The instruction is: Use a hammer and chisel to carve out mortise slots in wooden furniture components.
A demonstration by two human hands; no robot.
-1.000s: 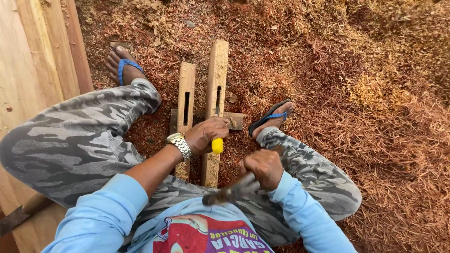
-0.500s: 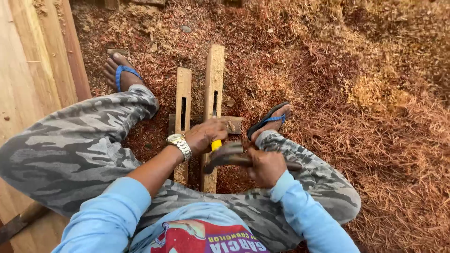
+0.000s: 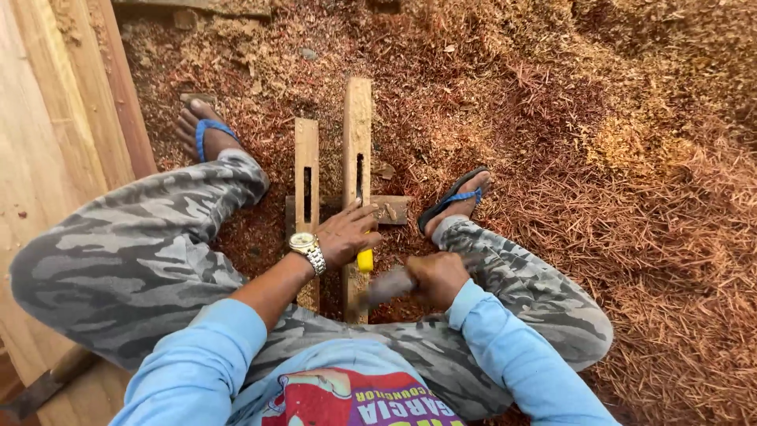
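The ground is covered in reddish wood shavings and sawdust, and pale planks are stacked along the left edge. Two slotted wooden rails are laid side by side over a short crosspiece, between two feet in blue sandals. The left hand, with a metal watch at the wrist, is closed round a yellow-handled chisel, which is held upright on the right-hand rail just below its slot; the fingers are curled together about the handle. The right hand is clenched in a fist around a hammer, whose head is blurred and is seen just beside the chisel's top. Both sleeves are light blue.
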